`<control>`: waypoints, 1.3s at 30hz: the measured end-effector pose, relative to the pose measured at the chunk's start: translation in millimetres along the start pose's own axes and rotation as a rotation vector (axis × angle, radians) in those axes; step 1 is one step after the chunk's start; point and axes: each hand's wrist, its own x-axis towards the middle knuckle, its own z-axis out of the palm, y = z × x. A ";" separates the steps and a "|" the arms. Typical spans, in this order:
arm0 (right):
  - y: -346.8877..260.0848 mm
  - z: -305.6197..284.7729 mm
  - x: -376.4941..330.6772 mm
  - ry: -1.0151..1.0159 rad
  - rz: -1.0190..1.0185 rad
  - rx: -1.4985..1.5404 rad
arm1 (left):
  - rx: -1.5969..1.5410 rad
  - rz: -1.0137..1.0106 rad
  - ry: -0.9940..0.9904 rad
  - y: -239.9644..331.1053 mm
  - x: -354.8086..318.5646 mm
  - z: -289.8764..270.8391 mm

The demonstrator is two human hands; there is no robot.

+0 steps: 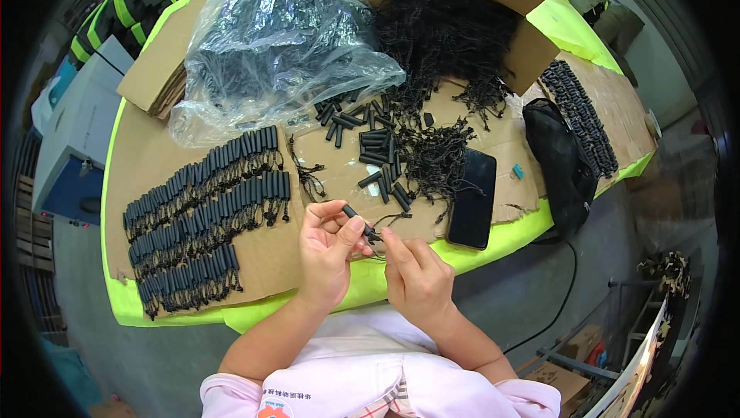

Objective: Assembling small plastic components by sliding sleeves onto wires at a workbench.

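Observation:
Between the thumb and fingers of my left hand (327, 248) is a short black tube (351, 211), tilted, with dark cord at its lower right end. My right hand (420, 267) pinches that knotted black cord (373, 236) close to the tube's end. Both hands are above the near edge of the table, almost touching each other. Just beyond them lie loose black tubes (375, 145) and a tangled heap of black cords (435, 152). On the left, rows of tubes with cords attached (208, 217) lie side by side on cardboard.
A clear plastic bag (277, 40) of dark pieces sits at the back beside an open cardboard box (532, 55) of black cords. A black phone (472, 200) lies right of the cord heap. Farther right are a black pouch (556, 160) and rows of dark bundles (580, 117).

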 end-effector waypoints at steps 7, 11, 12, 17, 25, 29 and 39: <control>-6.7 13.6 -2.1 -0.016 0.077 0.103 | 0.239 0.254 -0.027 -17.9 -8.5 -3.4; -9.0 13.9 -2.3 -0.038 0.072 0.138 | 0.301 0.275 0.020 -6.0 -12.3 -13.0; -10.7 9.2 -1.2 -0.100 0.071 0.159 | 0.340 0.271 0.049 0.2 -12.1 -19.2; 1.5 -2.9 -3.6 -0.300 0.132 0.207 | 0.995 0.285 0.168 61.8 -34.0 -75.5; 56.1 1.0 14.1 -0.093 0.195 0.166 | 2.011 0.468 0.362 82.6 -48.1 -105.7; 87.5 -0.5 39.0 -0.023 0.192 -0.105 | 1.909 0.567 0.351 73.8 -33.2 -77.0; 102.9 10.6 55.4 0.189 0.058 -0.034 | 1.763 0.602 -0.267 -3.7 76.5 -1.6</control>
